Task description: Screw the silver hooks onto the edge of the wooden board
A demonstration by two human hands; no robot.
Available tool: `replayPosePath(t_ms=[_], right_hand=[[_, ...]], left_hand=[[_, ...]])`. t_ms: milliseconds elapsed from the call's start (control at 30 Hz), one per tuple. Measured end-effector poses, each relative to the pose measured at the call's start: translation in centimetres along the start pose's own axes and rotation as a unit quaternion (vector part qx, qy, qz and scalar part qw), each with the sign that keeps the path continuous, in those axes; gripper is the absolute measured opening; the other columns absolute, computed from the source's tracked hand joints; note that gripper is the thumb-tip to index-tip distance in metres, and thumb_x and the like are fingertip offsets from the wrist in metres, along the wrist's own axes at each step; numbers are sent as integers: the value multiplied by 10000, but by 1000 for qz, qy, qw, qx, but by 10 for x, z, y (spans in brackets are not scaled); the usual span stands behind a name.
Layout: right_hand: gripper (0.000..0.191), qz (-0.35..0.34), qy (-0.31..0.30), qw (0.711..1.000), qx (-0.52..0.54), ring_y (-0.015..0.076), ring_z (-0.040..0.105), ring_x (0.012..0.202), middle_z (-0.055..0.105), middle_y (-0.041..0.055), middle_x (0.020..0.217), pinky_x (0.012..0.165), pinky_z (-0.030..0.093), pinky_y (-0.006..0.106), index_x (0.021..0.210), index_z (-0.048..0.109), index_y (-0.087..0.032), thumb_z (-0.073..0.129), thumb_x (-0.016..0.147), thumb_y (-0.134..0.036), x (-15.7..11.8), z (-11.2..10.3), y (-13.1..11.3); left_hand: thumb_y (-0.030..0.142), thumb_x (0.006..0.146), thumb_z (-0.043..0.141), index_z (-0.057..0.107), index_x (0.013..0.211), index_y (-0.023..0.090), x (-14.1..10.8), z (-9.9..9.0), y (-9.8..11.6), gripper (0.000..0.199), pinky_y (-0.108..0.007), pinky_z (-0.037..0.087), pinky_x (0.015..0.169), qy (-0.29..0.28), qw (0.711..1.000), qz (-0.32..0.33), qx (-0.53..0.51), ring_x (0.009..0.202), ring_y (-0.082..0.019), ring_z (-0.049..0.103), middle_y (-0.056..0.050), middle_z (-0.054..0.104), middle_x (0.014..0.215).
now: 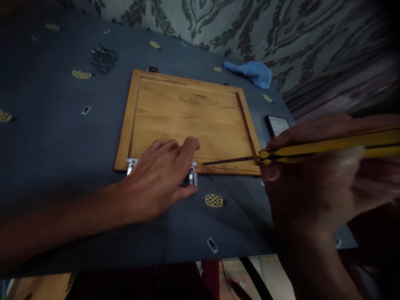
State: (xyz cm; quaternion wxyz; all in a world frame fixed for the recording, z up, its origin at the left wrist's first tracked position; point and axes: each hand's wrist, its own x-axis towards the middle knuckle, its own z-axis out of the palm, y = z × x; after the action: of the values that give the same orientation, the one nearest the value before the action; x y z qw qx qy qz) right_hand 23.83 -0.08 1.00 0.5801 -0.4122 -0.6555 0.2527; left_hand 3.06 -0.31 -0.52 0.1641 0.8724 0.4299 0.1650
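A framed wooden panel lies flat on the dark patterned table. Along its near edge sit metal fittings with screws, one at the left and another further right. My left hand spans the space between them, fingers bent and apart, its thumb beside the right fitting. Wrapped in my right hand is a yellow-handled screwdriver, whose thin shaft points left. Its tip is over the near rail, just right of the right fitting, near several small holes; contact with the wood cannot be made out.
A phone lies right of the panel, partly behind my right hand. A blue cloth is at the back right. Dark metal pieces lie at the back left. The table's near edge runs below my hands, and a patterned wall stands behind.
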Motion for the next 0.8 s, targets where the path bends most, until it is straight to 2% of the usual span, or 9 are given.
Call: replayPosePath(t_ms=[33, 100, 200, 533, 700, 800], right_hand=[[152, -19, 27, 999, -4, 122, 584, 573, 670, 13, 861, 421, 445, 308, 885, 732, -264, 714, 890, -416, 1, 2, -1], [173, -45, 24, 999, -18, 118, 578, 516, 680, 24, 793, 400, 446, 315, 826, 757, -223, 755, 858, -393, 3, 6, -3], [168, -41, -26, 998, -26, 115, 593, 502, 692, 12, 806, 423, 474, 317, 902, 762, -239, 736, 874, -403, 4, 10, -2], [68, -38, -63, 997, 19, 109, 601, 523, 682, -21, 793, 408, 449, 285, 943, 757, -285, 728, 882, -286, 1, 13, 10], [92, -72, -19, 997, -20, 115, 598, 524, 698, -10, 789, 437, 466, 297, 898, 762, -258, 746, 869, -344, 2, 12, 5], [137, -67, -12, 997, -31, 112, 587, 501, 700, 1, 793, 436, 462, 306, 868, 758, -230, 741, 872, -366, 2, 10, 2]], left_hand=[[270, 805, 795, 407, 1201, 159, 0, 0, 0, 566, -358, 422, 753, 0, 1000, -1, 0, 880, -249, 615, -54, 694, 987], [271, 800, 802, 410, 1200, 158, 1, -1, 1, 572, -360, 423, 765, -3, 1000, -6, 0, 901, -255, 618, -55, 695, 988], [290, 796, 808, 417, 1198, 157, 1, -2, 1, 577, -364, 422, 771, -11, 1000, -15, -2, 918, -262, 624, -61, 693, 991], [288, 794, 800, 426, 1184, 167, 1, -2, 1, 554, -347, 414, 761, -10, 1000, -8, 1, 891, -252, 614, -60, 697, 1000], [287, 787, 802, 432, 1183, 164, 1, -2, 2, 556, -344, 408, 751, -6, 1000, -15, 9, 872, -247, 610, -59, 695, 993], [284, 792, 793, 431, 1184, 171, 0, -2, 1, 545, -340, 411, 749, -4, 1000, -12, 8, 866, -239, 607, -48, 696, 982]])
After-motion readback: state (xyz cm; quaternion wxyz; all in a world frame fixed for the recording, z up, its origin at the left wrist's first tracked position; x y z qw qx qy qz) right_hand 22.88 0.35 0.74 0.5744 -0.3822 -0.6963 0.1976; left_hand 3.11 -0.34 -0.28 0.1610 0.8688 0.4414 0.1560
